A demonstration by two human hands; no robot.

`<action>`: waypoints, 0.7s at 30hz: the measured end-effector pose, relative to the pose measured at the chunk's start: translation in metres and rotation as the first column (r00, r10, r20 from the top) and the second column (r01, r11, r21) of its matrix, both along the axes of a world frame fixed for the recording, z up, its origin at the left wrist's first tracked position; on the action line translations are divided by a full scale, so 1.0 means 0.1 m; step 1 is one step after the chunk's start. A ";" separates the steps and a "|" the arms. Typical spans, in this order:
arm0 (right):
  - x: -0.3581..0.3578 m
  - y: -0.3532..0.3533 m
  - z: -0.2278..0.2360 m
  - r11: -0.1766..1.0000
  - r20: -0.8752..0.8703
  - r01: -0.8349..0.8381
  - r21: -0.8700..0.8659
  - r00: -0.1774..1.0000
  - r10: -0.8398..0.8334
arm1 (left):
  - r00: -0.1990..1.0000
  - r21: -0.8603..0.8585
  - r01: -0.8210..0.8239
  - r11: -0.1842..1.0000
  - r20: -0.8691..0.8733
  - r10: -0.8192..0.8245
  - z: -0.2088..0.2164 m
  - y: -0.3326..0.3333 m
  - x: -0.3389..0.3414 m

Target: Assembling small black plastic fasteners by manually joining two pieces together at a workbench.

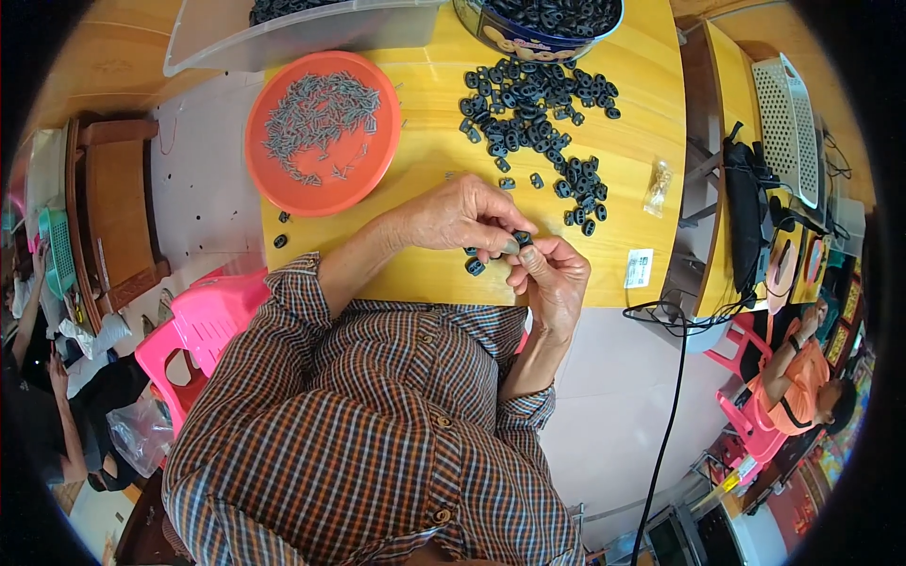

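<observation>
My left hand [460, 215] and my right hand [555, 275] meet over the front edge of the yellow table [425, 160]. Between their fingertips they pinch a small black plastic piece [523, 240], oval with holes, like a cord lock. Two similar black pieces [475, 266] lie just below my left fingers. Beyond my hands spreads a loose heap of the same black pieces [528, 113]. To the left stands a round orange-red plate [377, 170] holding many thin grey metal bits [316, 108], perhaps springs.
At the back are a clear plastic bin [311, 42] and a round dark tin [538, 42], both holding black pieces. A small plastic bag [658, 187] and a white label [639, 268] lie at the right. A black cable [668, 406] hangs nearby. Other people sit at both sides.
</observation>
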State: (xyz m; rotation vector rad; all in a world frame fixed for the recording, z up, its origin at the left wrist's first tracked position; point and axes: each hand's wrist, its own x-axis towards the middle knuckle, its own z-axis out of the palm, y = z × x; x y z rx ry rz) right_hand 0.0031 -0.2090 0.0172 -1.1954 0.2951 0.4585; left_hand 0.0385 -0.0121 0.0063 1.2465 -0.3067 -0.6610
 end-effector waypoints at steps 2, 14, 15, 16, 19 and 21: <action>0.01 -0.02 -0.02 1.000 0.002 -0.022 -0.005 1.000 0.022 | 1.000 0.013 0.001 1.000 0.003 -0.001 0.00 0.00 -0.01; 0.00 -0.02 -0.04 0.997 0.018 -0.002 0.079 1.000 0.000 | 0.999 0.020 -0.049 0.999 -0.005 0.049 0.06 -0.07 -0.06; 0.00 0.00 -0.03 0.999 0.038 0.008 0.050 0.999 -0.010 | 0.997 0.023 -0.074 0.997 -0.004 0.074 0.06 -0.07 -0.06; -0.01 0.00 -0.02 0.999 0.039 0.008 0.047 0.999 -0.010 | 0.997 0.021 -0.073 0.997 -0.003 0.073 0.07 -0.08 -0.06; -0.01 0.01 -0.01 0.998 0.012 0.035 0.060 0.999 -0.036 | 0.990 0.128 -0.106 0.986 0.102 0.094 0.09 -0.07 -0.07; -0.01 0.01 0.05 0.999 0.002 0.014 -0.044 1.000 -0.014 | 0.942 0.220 -0.230 0.948 0.296 0.160 0.11 -0.04 -0.11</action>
